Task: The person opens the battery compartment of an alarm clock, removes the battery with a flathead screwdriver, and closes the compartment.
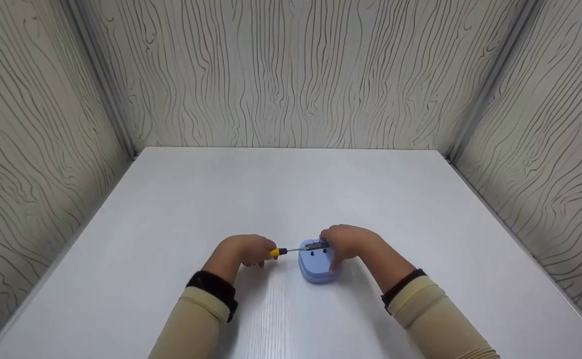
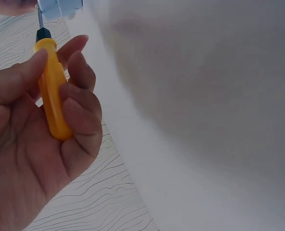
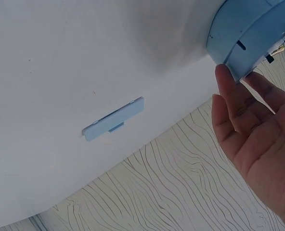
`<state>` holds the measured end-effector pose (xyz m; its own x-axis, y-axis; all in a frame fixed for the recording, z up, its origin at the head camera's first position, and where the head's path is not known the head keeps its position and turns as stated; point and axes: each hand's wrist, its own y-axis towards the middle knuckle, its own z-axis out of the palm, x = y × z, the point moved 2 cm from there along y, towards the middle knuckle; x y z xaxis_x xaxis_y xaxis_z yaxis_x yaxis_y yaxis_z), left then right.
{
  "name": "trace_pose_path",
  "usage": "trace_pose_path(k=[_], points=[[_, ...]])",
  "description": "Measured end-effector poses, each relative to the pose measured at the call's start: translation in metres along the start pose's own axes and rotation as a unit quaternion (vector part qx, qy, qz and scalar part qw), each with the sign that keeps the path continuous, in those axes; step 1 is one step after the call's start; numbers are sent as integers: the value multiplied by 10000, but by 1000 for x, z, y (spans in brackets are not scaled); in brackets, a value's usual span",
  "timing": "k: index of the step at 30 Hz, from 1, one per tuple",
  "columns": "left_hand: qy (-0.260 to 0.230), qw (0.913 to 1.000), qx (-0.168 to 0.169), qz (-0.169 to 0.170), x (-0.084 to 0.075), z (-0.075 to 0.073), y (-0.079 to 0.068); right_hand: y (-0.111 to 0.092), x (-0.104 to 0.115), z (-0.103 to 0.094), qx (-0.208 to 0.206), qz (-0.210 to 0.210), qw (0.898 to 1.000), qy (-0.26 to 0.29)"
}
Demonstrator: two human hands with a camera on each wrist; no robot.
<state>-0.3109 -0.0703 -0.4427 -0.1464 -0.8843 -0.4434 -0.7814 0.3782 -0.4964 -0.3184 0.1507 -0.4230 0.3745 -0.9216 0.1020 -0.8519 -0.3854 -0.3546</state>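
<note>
The box (image 1: 315,273) sits on the tabletop (image 1: 291,184), a bit right of the middle between the left and right edges and well away from the far edge. Its side with two black knobs (image 1: 312,254) and a dark strip (image 1: 316,246) faces up, so that side is easy to see and reach.

The right hand (image 1: 349,243) grips the box from the right, fingers at the far side and thumb at the near side. I think this stops the box from sliding, and it leaves the left part free for the tool.

The left hand (image 1: 253,249) grasps the screwdriver (image 2: 53,91) by its yellow handle, with the thumb along it and the fingers curled round. That looks like a good way to aim it. It points right, almost flat, with its tip by the left end of the strip. I cannot tell if the tip touches.

The right wrist view shows a blue cover (image 3: 114,120) lying on the tabletop, apart from the box and near an edge, though I cannot tell which edge. In the head view it does not show; the right hand or arm may hide it. Nobody is holding it, so both hands can work on the box.
</note>
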Motion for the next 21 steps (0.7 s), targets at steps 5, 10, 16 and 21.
trace_pose_path(k=[5, 10, 16, 21], points=[[-5, 9999, 97, 28, 0, 1, -1, 1, -1, 1, 23, 17, 10000, 13], [147, 9997, 120, 136, 0, 2, -1, 1, -3, 2, 38, 23, 10000, 48], [73, 9998, 136, 151, 0, 0, -3, 1, -4, 2, 37, 59, 9999, 133], [118, 9998, 106, 155, 0, -1, -4, 0, -3, 2, 12, 103, 9997, 209]])
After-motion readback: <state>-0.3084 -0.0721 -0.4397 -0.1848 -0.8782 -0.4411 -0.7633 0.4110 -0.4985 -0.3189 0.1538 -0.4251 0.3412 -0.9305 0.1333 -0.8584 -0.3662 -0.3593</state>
